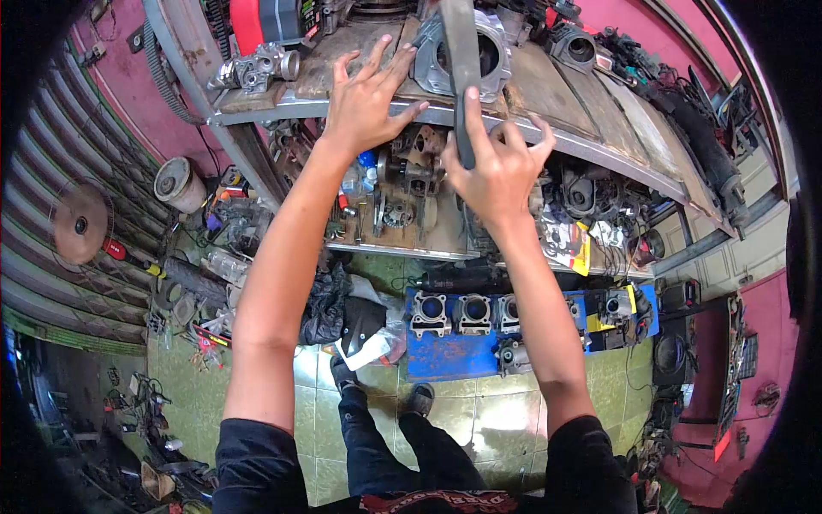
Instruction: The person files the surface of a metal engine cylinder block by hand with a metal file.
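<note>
My right hand (501,167) grips the dark lower end of a long flat file (461,51), with the index finger stretched along it. The file points away from me and crosses in front of a grey metal engine cylinder block (431,79) with a round bore, hiding its middle. That block stands near the front edge of the wooden workbench (548,81). My left hand (366,101) is open with its fingers spread, just left of the block; its fingertips overlap the block's left side in this view.
A carburetor-like metal part (257,70) sits on the bench's left end. Engine parts crowd the shelf (411,244) below. On the floor, a blue mat (445,355) carries several cylinder blocks. A fan (81,224) stands left, near a white bucket (178,182).
</note>
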{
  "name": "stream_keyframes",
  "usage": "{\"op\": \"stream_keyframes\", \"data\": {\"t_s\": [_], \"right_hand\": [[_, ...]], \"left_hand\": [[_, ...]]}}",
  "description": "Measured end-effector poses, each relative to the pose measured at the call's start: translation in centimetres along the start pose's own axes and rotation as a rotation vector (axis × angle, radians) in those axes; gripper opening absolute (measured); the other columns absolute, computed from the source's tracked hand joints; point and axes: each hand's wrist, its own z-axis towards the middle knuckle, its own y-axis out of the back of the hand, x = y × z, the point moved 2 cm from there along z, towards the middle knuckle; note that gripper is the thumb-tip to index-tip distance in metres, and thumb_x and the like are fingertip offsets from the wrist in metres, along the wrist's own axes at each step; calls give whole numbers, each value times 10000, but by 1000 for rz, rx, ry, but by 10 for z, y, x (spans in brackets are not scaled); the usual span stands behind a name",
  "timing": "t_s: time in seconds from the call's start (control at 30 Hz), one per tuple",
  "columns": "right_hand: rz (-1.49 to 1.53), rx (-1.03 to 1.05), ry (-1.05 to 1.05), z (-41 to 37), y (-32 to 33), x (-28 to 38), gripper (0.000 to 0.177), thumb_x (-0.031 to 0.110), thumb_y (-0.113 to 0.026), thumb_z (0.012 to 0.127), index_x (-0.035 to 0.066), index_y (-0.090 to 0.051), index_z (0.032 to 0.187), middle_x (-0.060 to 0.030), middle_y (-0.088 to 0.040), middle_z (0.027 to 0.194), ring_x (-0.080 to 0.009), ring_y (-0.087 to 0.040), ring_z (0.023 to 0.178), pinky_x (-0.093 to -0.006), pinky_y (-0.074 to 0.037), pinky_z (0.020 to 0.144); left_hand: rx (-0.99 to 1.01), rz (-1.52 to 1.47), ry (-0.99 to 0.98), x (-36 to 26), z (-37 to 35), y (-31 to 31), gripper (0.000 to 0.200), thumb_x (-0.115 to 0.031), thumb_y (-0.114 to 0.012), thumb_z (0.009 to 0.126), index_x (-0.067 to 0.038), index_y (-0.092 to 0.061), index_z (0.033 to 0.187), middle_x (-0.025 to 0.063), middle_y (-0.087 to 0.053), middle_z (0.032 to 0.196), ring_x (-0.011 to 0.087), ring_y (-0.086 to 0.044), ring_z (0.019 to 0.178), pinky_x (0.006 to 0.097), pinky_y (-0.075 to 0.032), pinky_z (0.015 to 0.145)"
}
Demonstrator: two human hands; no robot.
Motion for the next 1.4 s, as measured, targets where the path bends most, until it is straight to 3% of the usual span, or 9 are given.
{"op": "stream_keyframes", "data": {"t_s": [0.1, 0.37, 0.47, 0.67, 0.7, 0.9, 1.07, 1.1, 1.4], "right_hand": [[31, 174, 44, -39, 6, 5, 751, 236, -794, 726, 97, -606, 1440, -9, -574, 540, -181, -575, 710, -557, -371, 1019], [19, -20, -56, -13, 2, 6, 704, 210, -787, 733, 92, -642, 1412, 0, -534, 543, -166, -573, 664, -499, -371, 1052], [49, 58, -29, -36, 3, 10, 700, 215, -787, 740, 97, -640, 1414, -1, -535, 536, -161, -583, 678, -498, -369, 1055], [76, 3, -76, -15, 11, 12, 675, 184, -783, 752, 49, -641, 1399, -5, -630, 620, -153, -615, 711, -505, -363, 1043], [37, -51, -72, -8, 4, 9, 738, 211, -784, 721, 89, -619, 1430, 2, -551, 528, -162, -575, 699, -538, -368, 1007], [86, 136, -58, -49, 3, 13, 675, 222, -809, 740, 81, -660, 1383, -4, -618, 620, -157, -605, 726, -494, -396, 1011], [76, 33, -86, -28, 7, 6, 669, 197, -785, 767, 67, -641, 1407, 6, -631, 625, -156, -601, 689, -472, -387, 1013], [60, -21, -71, -22, 1, 1, 703, 214, -775, 743, 114, -634, 1424, -9, -560, 562, -160, -579, 710, -513, -381, 978], [61, 111, -46, -54, 3, 4, 682, 191, -802, 730, 78, -661, 1387, -2, -578, 586, -159, -575, 678, -475, -403, 982]], "left_hand": [[0, 36, 9, 1, -1, -2, 713, -531, -698, 901, -87, -574, 1446, 40, -621, 1460, 236, -433, 1480, 529, -258, 1143], [-64, 41, 40, -3, 0, -6, 677, -552, -703, 888, -116, -628, 1400, 16, -649, 1427, 229, -459, 1462, 511, -224, 1155], [-135, -12, 97, -3, 2, -7, 602, -556, -704, 882, -165, -685, 1340, -10, -681, 1382, 239, -520, 1412, 521, -224, 1157], [-177, -59, 167, -5, 5, -7, 589, -544, -766, 838, -163, -727, 1286, 4, -750, 1243, 246, -572, 1364, 511, -244, 1120], [-174, -60, 168, -4, 5, -8, 589, -544, -766, 838, -163, -727, 1286, 4, -750, 1243, 246, -572, 1364, 511, -244, 1120], [-154, -35, 141, -3, 3, -6, 559, -513, -760, 856, -157, -726, 1286, -2, -743, 1261, 243, -563, 1374, 513, -238, 1128], [-157, -63, 137, -4, 4, -5, 526, -479, -763, 863, -154, -733, 1275, -10, -733, 1284, 228, -546, 1391, 513, -241, 1132], [-153, -65, 139, -4, 3, -6, 526, -479, -763, 863, -154, -733, 1275, -10, -733, 1284, 228, -546, 1391, 513, -241, 1132], [-193, -60, 167, -4, 6, -10, 473, -472, -752, 888, -159, -751, 1242, -10, -762, 1208, 218, -566, 1371, 501, -246, 1121]]}}
